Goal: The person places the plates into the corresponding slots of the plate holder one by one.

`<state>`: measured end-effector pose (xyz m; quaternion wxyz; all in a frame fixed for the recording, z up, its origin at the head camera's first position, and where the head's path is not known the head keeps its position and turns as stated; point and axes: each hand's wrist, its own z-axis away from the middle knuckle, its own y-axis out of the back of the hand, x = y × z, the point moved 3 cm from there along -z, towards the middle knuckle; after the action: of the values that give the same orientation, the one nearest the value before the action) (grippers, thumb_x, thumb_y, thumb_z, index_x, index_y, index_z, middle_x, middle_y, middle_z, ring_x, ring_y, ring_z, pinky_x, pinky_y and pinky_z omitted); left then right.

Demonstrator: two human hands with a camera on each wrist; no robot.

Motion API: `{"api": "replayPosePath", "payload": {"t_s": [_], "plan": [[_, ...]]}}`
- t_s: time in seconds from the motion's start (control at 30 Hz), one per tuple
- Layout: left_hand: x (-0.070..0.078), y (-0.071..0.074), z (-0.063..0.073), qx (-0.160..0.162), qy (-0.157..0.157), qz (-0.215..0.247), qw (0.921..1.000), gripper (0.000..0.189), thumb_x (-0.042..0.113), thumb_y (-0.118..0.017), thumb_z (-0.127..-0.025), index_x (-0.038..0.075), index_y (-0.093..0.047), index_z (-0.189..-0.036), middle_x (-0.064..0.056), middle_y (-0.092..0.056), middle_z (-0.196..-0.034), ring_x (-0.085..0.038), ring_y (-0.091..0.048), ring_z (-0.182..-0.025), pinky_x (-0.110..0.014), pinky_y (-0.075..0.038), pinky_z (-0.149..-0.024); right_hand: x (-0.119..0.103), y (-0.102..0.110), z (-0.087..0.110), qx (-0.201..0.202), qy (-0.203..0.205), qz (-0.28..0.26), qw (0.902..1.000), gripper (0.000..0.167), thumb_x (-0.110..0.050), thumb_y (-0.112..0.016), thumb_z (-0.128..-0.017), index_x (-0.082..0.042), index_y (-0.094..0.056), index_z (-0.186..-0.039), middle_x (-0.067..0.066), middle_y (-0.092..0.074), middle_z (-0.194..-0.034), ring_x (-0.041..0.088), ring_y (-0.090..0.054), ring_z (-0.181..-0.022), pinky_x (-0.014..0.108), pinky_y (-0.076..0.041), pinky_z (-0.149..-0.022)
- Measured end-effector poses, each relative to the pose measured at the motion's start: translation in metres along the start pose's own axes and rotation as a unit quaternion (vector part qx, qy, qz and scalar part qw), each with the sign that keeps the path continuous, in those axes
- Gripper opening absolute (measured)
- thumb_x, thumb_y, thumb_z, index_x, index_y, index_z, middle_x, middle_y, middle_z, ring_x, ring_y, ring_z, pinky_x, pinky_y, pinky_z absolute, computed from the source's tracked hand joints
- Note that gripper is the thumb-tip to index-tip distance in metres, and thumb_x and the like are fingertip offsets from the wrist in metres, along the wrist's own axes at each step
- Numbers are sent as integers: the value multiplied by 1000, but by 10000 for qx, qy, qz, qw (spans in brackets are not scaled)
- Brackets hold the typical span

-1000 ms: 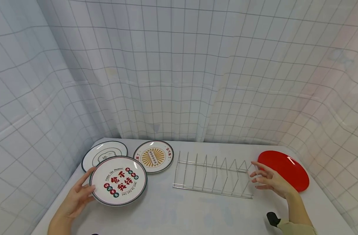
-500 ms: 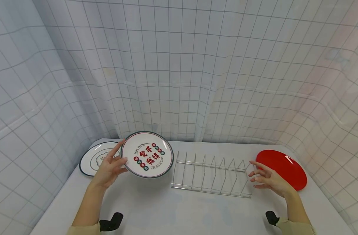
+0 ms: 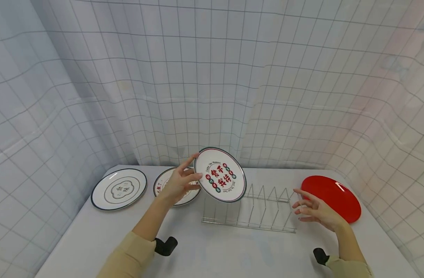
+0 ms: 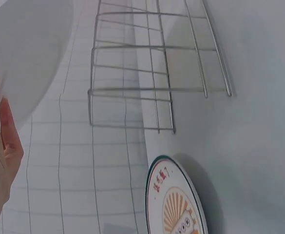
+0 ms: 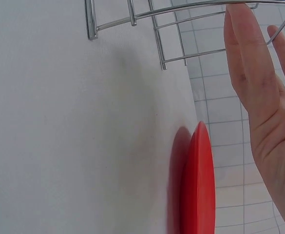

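Note:
My left hand [image 3: 180, 180] grips the left edge of a round white plate [image 3: 220, 175] with red characters and a dark green rim. The plate is raised and tilted, its printed face towards me, overlapping the left part of a wire dish rack [image 3: 248, 226] in the head view. In the left wrist view the plate's plain underside [image 4: 25, 53] shows beside the fingers, above the rack's level. My right hand [image 3: 316, 211] is at the rack's right end, fingers loosely extended; in the right wrist view its fingertips [image 5: 239, 14] reach the rack's top wire.
A white plate with a grey emblem [image 3: 121, 189] lies at the table's far left. Partly behind my left hand lies a sunburst plate [image 4: 176, 200]. A red oval plate [image 3: 331, 199] lies right of the rack. Grid-patterned curtains [image 3: 212, 85] enclose the back and sides.
My left hand has carried the red-lettered plate from the left, over the sunburst plate, to the rack, tilting it more upright. My right hand has stayed by the rack.

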<state>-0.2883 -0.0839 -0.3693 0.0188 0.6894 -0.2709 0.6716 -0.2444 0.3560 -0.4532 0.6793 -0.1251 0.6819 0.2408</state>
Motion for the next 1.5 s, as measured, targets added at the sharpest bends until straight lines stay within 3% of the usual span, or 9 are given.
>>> {"api": "replayPosePath", "payload": {"t_s": [0.1, 0.33, 0.6, 1.03, 1.23, 1.5], "plan": [[-9, -16, -13, -61, 73, -125, 9999, 68, -2, -57, -87, 25, -31, -143, -13, -55, -107, -20, -62, -91, -36, -55, -77, -2, -1, -1, -18, 12, -38, 10000, 60, -1, -42, -95, -8, -12, -146, 5, -57, -109, 24, -58, -100, 38, -52, -84], [-29, -51, -37, -57, 300, 96, 9995, 65, -3, -59, -85, 29, -39, -138, -12, -57, -104, -22, -62, -92, -42, -52, -81, -1, -1, -1, -16, -45, -34, 10000, 60, -1, -42, -95, -9, -12, -146, 2, -58, -108, 26, -58, -100, 38, -52, -84], [-45, -87, -52, -478, 329, 46, 9983, 66, -1, -61, -84, 29, -39, -139, -9, -56, -94, -21, -62, -87, -44, -53, -79, 3, 1, -2, 214, -280, 135, 9993, 61, -5, -46, -94, -13, -15, -146, 4, -58, -108, 29, -57, -100, 39, -52, -84], [-54, -126, -61, -635, 437, -233, 9967, 68, 1, -68, -79, 28, -43, -137, -12, -51, -95, -20, -62, -79, -52, -50, -76, 1, -1, -1, 175, -212, 116, 9996, 60, -4, -44, -95, -13, -14, -146, 6, -57, -108, 29, -57, -100, 39, -52, -84], [-55, -140, -63, -587, 398, -525, 9961, 69, 4, -71, -78, 29, -44, -136, -14, -49, -99, -21, -61, -81, -45, -55, -69, 0, -1, -1, 184, -235, 101, 9995, 60, -5, -44, -95, -13, -14, -146, 13, -56, -110, 25, -58, -99, 40, -52, -84], [-60, -160, -62, -518, 344, -969, 9934, 69, 10, -75, -75, 31, -46, -134, -11, -49, -95, -23, -60, -77, -44, -56, -66, 1, 0, -1, 164, -264, 185, 9993, 60, -6, -44, -95, -13, -14, -146, 10, -56, -110, 34, -55, -101, 41, -51, -85]]}}
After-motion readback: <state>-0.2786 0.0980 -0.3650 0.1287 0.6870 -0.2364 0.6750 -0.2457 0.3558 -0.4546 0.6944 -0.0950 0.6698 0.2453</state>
